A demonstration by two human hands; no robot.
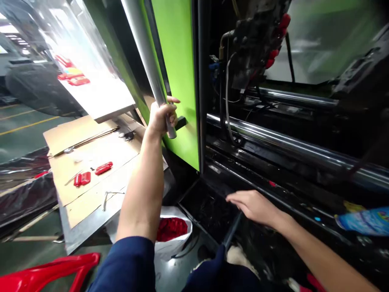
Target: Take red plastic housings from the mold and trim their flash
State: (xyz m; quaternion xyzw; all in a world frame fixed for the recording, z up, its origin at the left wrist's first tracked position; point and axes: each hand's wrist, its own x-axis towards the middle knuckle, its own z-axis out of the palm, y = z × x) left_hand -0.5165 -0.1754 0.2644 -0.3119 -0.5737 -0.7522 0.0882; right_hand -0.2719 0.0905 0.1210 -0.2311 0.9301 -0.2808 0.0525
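My left hand (pixel 162 115) is wrapped round the lower end of a long grey bar handle (pixel 142 52), which is mounted on a bright green machine door (pixel 182 73). Lower down, my right hand (pixel 251 205) hovers by the dark machine's lower ledge. Its fingers are stretched forward with nothing visible in them; whether the fingertips touch the ledge I cannot tell. Right of the door the machine's interior lies exposed, with shiny metal rods (pixel 273 140) and hoses.
Red plastic parts (pixel 82 179) lie on cardboard (pixel 91 162) on a table at left. Below stands a white sack (pixel 174 247) of red pieces. A large red part (pixel 51 271) is at lower left, and a blue spray can (pixel 364 221) lies on the right ledge.
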